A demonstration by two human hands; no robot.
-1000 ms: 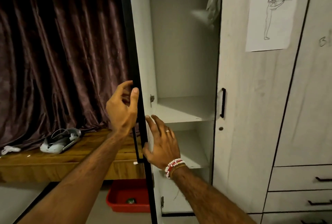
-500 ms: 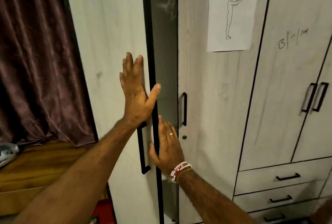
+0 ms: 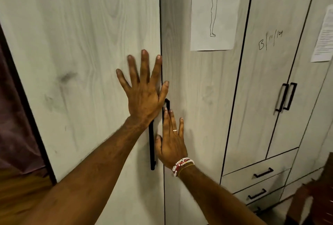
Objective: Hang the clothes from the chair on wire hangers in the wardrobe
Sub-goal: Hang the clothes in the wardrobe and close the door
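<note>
Since left hand (image 3: 144,98) pushed, wardrobe door (image 3: 81,53) shut.

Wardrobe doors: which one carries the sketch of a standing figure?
The second door from the left, touched by the right hand; the far-right sheet holds only printed text.

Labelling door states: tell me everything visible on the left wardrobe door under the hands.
The left wardrobe door is a flat panel of pale grey wood-grain laminate, dark-edged, with a few smudges. A long black bar handle stands upright near its right edge, partly behind the wrist. It looks shut: only a thin seam against the neighbouring door. The left hand presses flat on it, fingers spread; the right hand lies flat at the seam.
</note>
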